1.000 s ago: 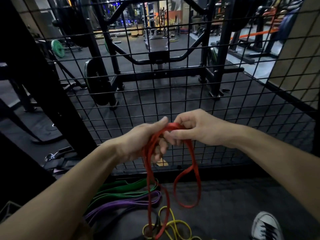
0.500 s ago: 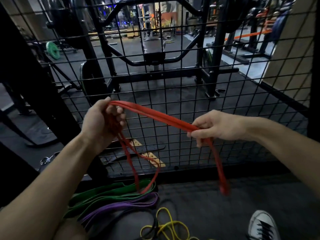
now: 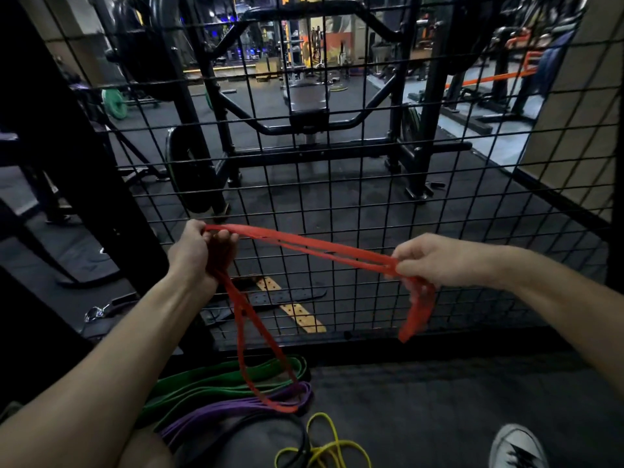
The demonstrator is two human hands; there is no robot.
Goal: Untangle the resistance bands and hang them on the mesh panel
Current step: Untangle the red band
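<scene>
A red resistance band (image 3: 314, 246) stretches between my two hands in front of the black mesh panel (image 3: 354, 184). My left hand (image 3: 199, 251) grips one end with curled fingers, and a long loop of the band hangs from it down to the floor. My right hand (image 3: 435, 261) pinches the other part, with a short blurred loop dangling below it. On the floor lie a green band (image 3: 209, 383), a purple band (image 3: 233, 412), a yellow band (image 3: 327, 447) and a black band (image 3: 270, 422), piled together.
A thick black post (image 3: 84, 184) stands left of the mesh. Behind the mesh are a squat rack, a bench (image 3: 305, 99), weight plates and belts on the floor. My white shoe (image 3: 516, 447) is at the bottom right on the dark rubber floor.
My hands started together at the band's knot, then pulled apart sideways. The band now spans wider between them, and the view has shifted slightly.
</scene>
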